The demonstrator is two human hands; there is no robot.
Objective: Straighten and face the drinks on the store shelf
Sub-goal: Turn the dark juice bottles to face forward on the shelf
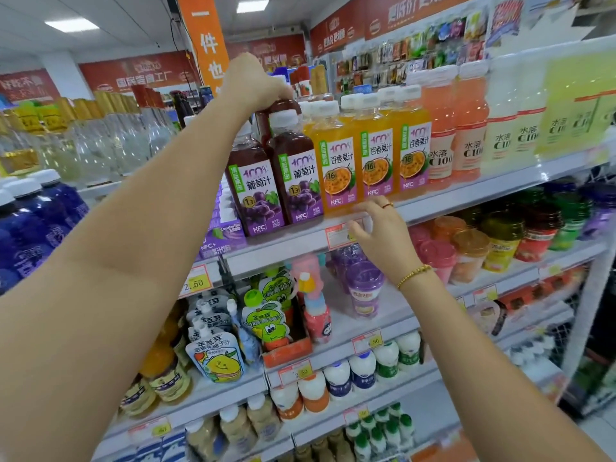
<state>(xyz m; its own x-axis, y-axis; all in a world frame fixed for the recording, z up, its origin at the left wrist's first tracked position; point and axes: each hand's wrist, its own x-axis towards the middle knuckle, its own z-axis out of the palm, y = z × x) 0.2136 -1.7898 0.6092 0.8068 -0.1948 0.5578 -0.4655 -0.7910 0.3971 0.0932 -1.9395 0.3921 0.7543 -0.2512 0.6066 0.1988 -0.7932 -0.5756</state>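
Observation:
On the top shelf (466, 198) two dark grape juice bottles (290, 175) stand in front with purple labels facing out. My left hand (253, 81) reaches over them and grips the cap of a grape juice bottle (281, 106) standing behind them. To their right stand three orange passion fruit juice bottles (373, 155), labels forward. My right hand (380, 228) hovers at the shelf's front edge below the orange bottles, fingers loosely curled, holding nothing, by the price tag (338, 235).
Pink and pale C100 bottles (466, 128) fill the top shelf's right side. Blue bottles (36, 215) stand at left. Lower shelves hold cup drinks (500, 241), pouches (216, 355) and small white bottles (363, 368). An orange banner (206, 45) hangs behind.

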